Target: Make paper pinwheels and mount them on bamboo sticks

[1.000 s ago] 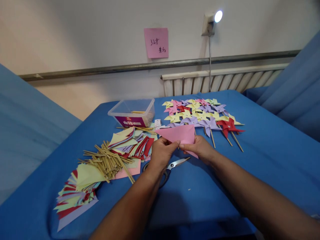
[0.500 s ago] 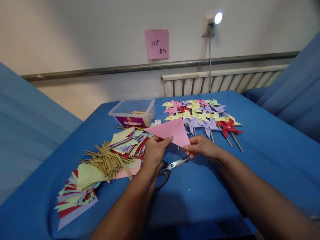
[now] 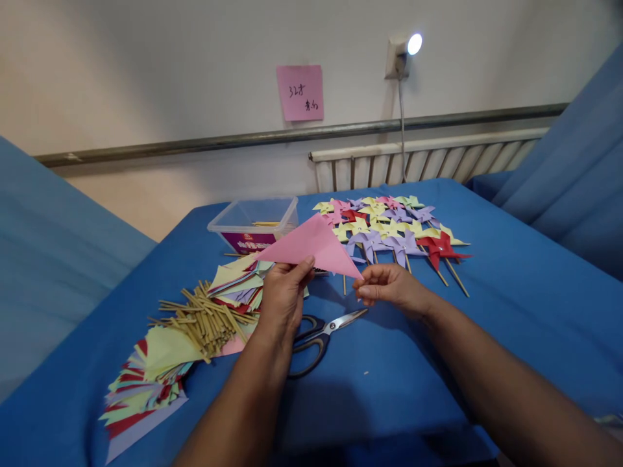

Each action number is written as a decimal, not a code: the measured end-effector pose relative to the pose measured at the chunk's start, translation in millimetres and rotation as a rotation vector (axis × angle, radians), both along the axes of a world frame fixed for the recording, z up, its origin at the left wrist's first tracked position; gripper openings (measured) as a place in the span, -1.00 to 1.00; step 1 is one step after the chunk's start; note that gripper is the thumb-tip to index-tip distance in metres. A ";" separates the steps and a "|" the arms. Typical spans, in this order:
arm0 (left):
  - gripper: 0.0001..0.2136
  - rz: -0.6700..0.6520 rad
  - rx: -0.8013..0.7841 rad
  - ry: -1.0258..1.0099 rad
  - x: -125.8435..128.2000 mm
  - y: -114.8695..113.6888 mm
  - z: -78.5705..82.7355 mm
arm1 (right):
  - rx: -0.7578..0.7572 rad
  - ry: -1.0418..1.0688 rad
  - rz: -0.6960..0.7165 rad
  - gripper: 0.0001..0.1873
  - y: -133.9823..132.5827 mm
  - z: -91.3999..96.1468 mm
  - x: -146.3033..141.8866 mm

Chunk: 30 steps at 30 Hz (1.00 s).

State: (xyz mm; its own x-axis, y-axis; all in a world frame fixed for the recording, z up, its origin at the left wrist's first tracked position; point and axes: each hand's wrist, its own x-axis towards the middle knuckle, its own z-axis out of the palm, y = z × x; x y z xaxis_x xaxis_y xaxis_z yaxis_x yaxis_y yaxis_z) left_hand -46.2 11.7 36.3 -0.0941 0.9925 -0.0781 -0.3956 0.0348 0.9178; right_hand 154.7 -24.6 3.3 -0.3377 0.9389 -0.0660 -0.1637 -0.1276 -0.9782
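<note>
I hold the pink folded paper triangle (image 3: 311, 245) above the blue table (image 3: 511, 311), left hand (image 3: 282, 295) pinching its lower edge and right hand (image 3: 389, 288) nipping its right corner; I judge it light, limp and easily creased, best gripped gently at the edges.

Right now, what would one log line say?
left hand: holds pink paper | right hand: pinches its corner | scissors: lying on table

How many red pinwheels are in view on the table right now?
2. One red pinwheel lies at the right front edge of the pinwheel group; a second red pinwheel sits near its left middle. More may be hidden under others.
</note>
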 end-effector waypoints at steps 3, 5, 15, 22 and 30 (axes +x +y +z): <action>-0.77 0.000 0.003 0.004 2.3 -1.8 -1.0 | 0.068 0.005 -0.106 -0.74 -3.0 4.2 -6.7; -0.77 0.003 0.009 0.007 2.8 -2.5 -1.9 | 0.098 -0.003 -0.156 -0.73 -4.0 5.4 -9.5; -0.76 -0.040 -0.059 -0.089 3.0 -2.7 -3.6 | 0.193 -0.066 -0.261 -0.72 -3.0 2.3 -12.3; -0.73 -0.041 -0.065 -0.077 13.3 -8.1 -12.5 | 0.250 -0.025 -0.419 -0.59 -1.5 -12.4 -32.9; -0.77 -0.131 -0.192 -0.141 17.7 -12.9 -13.8 | 0.182 -0.115 -0.451 -0.72 0.4 -8.3 -31.6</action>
State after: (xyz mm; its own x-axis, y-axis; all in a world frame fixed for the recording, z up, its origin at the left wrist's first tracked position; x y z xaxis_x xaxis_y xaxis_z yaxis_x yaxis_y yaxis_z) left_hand -28.5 -1.2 22.5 0.0596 0.9613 -0.2690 -0.4994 0.2621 0.8258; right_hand 123.1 -24.2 -5.0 0.1049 0.9895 0.0993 -0.0529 0.1053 -0.9930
